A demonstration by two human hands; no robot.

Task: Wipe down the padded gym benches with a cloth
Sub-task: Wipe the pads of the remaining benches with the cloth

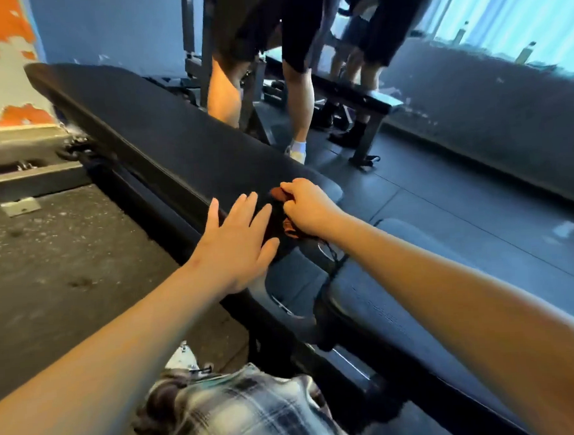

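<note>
- The left hand is being laid flat on the long black padded surface, near its lower end. Its fingers are straight and spread apart, and nothing is being held in it.
- The right hand is being kept just beside the left one, on the same pad, with its fingers curled round a reddish-brown cloth.
- The cloth is being bunched under that hand and held against the pad. Only small folds of it are being shown, one past the knuckles and one beneath the heel of the hand.
- The long pad is being seen running away towards the upper left, where an orange and white wall is standing behind it.
- A separate seat pad is being shown below the right forearm, parted from the long pad by a gap with metal frame parts in it.
- A second bench is being seen well apart, across the dark floor, with the bare legs of people in dark shorts near it.
- A plaid garment is being shown at the bottom edge, between the two forearms.
</note>
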